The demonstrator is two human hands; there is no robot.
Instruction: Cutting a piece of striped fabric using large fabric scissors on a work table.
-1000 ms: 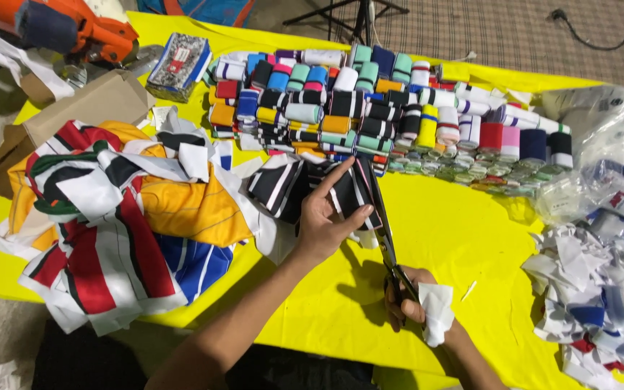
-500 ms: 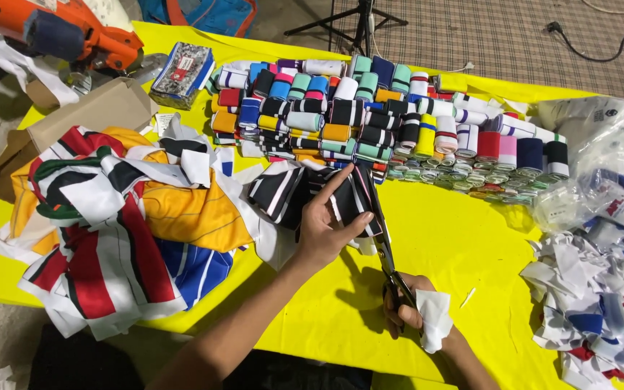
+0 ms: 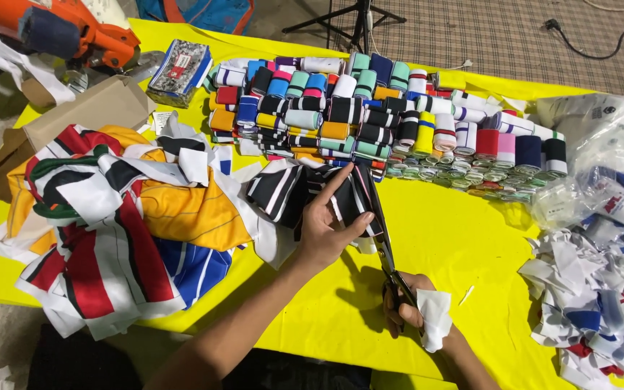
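One person works here with two hands on a counter [image 3: 464,245] spread with yellow cloth. The left hand [image 3: 330,231] lies flat on a black-and-white striped piece of fabric [image 3: 290,191], fingers spread apart, pinning it near the counter's middle. The right hand [image 3: 406,303] is closed around the handles of one pair of scissors [image 3: 383,242], whose blades run up along the striped piece's right edge beside the left thumb. A white scrap [image 3: 435,318] is tucked against that right hand.

To the left sits one loose heap of cut cloth [image 3: 117,224] in red, white, orange, blue and green, spilling over the counter's near edge. Along the far side stand stacked rows of folded ribbed bands [image 3: 370,119], too many to count, in teal, black, blue, orange and pink. To the right lies one pile of small white, blue and red offcuts [image 3: 601,289], with clear plastic bags [image 3: 601,144] above it.

The only bare room is the yellow stretch between the hands and the offcuts. At the far left corner are one flat rectangular packet [image 3: 182,68] with a red label, a brown cardboard box [image 3: 74,119], and an orange machine [image 3: 59,29].
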